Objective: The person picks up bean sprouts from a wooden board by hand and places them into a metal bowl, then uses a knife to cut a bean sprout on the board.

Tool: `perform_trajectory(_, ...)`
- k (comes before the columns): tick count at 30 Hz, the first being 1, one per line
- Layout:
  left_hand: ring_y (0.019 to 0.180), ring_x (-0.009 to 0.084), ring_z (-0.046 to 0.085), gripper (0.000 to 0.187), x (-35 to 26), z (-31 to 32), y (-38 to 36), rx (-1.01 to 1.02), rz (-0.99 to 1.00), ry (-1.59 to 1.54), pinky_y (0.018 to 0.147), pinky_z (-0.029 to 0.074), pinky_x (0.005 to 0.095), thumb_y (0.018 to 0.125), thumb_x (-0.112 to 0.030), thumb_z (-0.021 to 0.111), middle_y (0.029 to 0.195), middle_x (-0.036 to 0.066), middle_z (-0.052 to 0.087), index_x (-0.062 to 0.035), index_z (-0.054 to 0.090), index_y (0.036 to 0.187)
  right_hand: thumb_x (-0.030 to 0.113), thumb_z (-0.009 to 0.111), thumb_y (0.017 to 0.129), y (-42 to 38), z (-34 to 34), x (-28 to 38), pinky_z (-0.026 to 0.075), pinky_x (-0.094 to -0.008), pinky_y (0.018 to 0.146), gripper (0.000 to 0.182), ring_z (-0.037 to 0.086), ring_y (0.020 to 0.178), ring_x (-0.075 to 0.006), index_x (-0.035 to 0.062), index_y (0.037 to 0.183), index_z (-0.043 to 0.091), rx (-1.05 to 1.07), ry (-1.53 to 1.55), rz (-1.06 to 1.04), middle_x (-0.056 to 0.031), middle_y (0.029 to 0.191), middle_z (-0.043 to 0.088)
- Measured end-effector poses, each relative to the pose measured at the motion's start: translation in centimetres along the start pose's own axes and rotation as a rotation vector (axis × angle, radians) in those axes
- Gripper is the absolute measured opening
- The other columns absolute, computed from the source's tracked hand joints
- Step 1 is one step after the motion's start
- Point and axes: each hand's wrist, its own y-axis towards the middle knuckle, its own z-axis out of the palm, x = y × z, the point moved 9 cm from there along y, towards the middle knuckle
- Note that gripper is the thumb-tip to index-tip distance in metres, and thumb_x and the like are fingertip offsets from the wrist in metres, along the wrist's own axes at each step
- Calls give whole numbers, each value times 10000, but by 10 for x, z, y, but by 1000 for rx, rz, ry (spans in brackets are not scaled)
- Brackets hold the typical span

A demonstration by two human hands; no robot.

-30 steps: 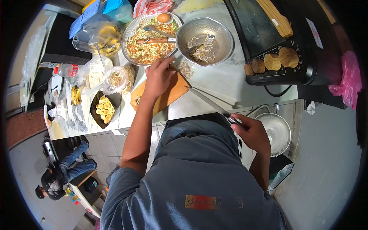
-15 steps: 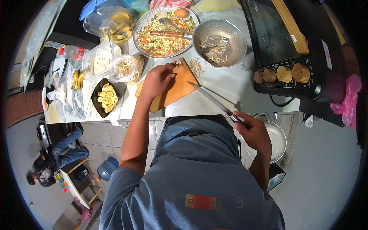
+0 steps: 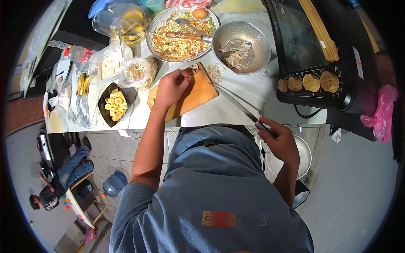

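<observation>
The right hand [image 3: 280,141], nearest the body, has its fingers clamped on the dark handle of a long steel knife [image 3: 236,102]. The blade slants up to the left, its tip in line with the right edge of an orange-brown wooden cutting board [image 3: 200,90]; whether they touch is unclear. The left hand [image 3: 174,87] is over the board's left part, fingers curled in close to the thumb; I cannot tell whether they pinch anything. The board lies on a pale marbled surface [image 3: 253,90], with small brownish scraps [image 3: 195,67] at its far edge.

The step in hand looks like gathering or sorting by hand at the board, the knife held aside. Any cut from here would call for the blade over the board and the left fingers tucked clear of its edge.

Just beyond the board's far right edge lie loose, pale bean sprouts [image 3: 215,72]. Farther off, a hammered silver-coloured metal pan [image 3: 258,40] holds more sprouts, its wooden handle [image 3: 183,36] reaching over a round metal plate of chopped vegetables [image 3: 181,48].
</observation>
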Motion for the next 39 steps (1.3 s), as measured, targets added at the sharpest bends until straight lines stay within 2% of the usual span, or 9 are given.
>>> perform_trajectory(2,703,185,681,141,9,-2,-3,-15,-113,-302,693,528,297,918,-141,694,825,104,714,-25,711,997,286,777,866,3,1,-1,484,-293,645,452,633,682,-119,152,1285,674,20,23,44,-97,802,723)
perform_trajectory(9,717,174,661,164,16,-23,-11,-49,-188,-82,691,521,307,924,-148,693,835,103,706,-19,707,1024,284,778,867,14,2,10,477,-288,641,450,602,659,-108,170,1290,675,33,-18,-13,-75,781,711)
perform_trajectory(12,749,206,678,188,8,-20,-11,-1,-59,-34,701,530,330,905,-162,715,884,117,714,-22,707,1030,280,776,867,16,1,8,474,-286,637,445,586,647,-106,174,1288,678,35,-38,-1,-70,770,702)
perform_trajectory(14,789,328,680,157,-12,-17,-12,4,140,19,752,530,415,842,-154,713,848,138,702,-54,705,963,283,775,868,16,0,7,472,-285,634,445,580,643,-106,175,1290,679,30,-23,-10,-74,770,701)
perform_trajectory(18,826,311,706,197,-22,-7,-11,39,190,113,762,556,380,864,-129,714,943,150,730,-29,703,1033,289,770,873,13,-3,1,472,-287,634,449,581,650,-105,176,1296,675,25,-26,25,-78,774,702)
perform_trajectory(26,749,325,707,239,9,-13,-16,-61,-167,60,744,563,418,820,-192,699,815,131,735,-74,710,1028,289,764,881,12,-1,-3,478,-289,642,444,593,672,-105,169,1298,673,23,-18,-6,-89,802,715)
perform_trajectory(30,836,296,714,255,9,-22,-22,-2,-274,47,774,555,366,850,-126,690,929,134,730,-75,703,1100,289,763,881,14,3,-1,479,-290,647,443,597,679,-109,161,1296,673,54,-16,-1,-95,816,721)
perform_trajectory(32,860,306,691,257,-15,-28,-22,-42,61,101,776,543,375,855,-72,707,977,129,691,-91,709,1112,285,763,880,15,5,0,473,-286,643,440,588,671,-107,154,1291,675,60,-23,5,-91,804,715)
perform_trajectory(39,862,345,663,213,4,-15,-22,-23,63,14,768,529,425,796,-159,799,964,128,677,-97,724,986,276,759,884,18,14,8,459,-283,624,455,560,646,-99,137,1305,657,62,-7,-29,-61,755,686)
